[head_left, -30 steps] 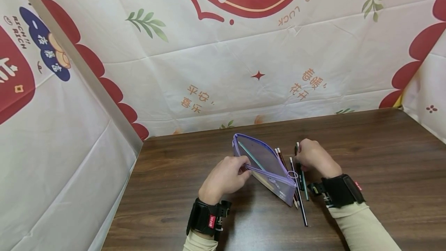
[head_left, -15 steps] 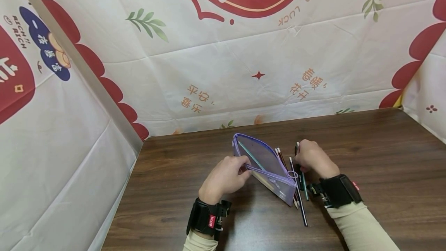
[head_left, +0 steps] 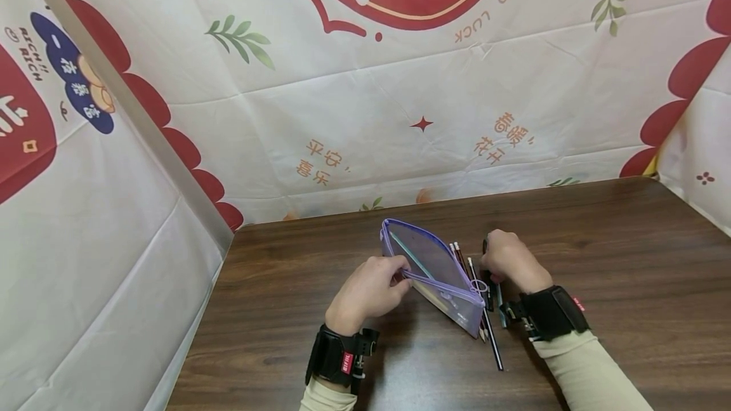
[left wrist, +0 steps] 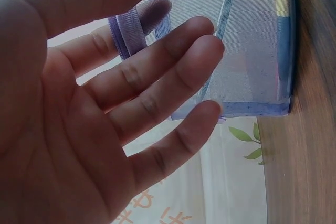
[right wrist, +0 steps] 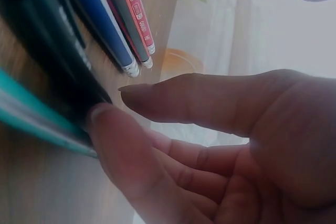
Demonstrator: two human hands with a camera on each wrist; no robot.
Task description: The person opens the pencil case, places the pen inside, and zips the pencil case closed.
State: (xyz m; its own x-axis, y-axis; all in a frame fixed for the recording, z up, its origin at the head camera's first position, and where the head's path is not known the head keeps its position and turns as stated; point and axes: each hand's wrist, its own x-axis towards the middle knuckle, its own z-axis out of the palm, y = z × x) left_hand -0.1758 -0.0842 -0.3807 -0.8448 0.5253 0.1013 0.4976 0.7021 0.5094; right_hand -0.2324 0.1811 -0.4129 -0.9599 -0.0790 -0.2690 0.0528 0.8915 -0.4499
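Observation:
A purple mesh pencil case (head_left: 425, 252) stands unzipped on the table, a teal pencil (head_left: 408, 252) visible inside it. My left hand (head_left: 371, 287) pinches the zipper edge (left wrist: 131, 32) between thumb and index finger, the other fingers loosely extended. To the right of the case, my right hand (head_left: 514, 260) has thumb and index finger at the end of a black pen (right wrist: 58, 51). Beside that pen lie a teal-green pen (right wrist: 42, 108), a blue pencil (right wrist: 105, 19) and red-striped pencils (right wrist: 137, 14). In the head view, my right hand hides part of the black pen.
The brown wooden table (head_left: 285, 335) ends at a white printed cloth (head_left: 354, 113) behind. Another cloth-covered panel (head_left: 114, 259) stands on the left. A dark pencil (head_left: 493, 341) with a white end lies against the case's right end.
My right hand has shifted slightly left and nearer me, the black pen moving with it. The dark pencil's white end has tipped a little left. My left hand and the case stay put.

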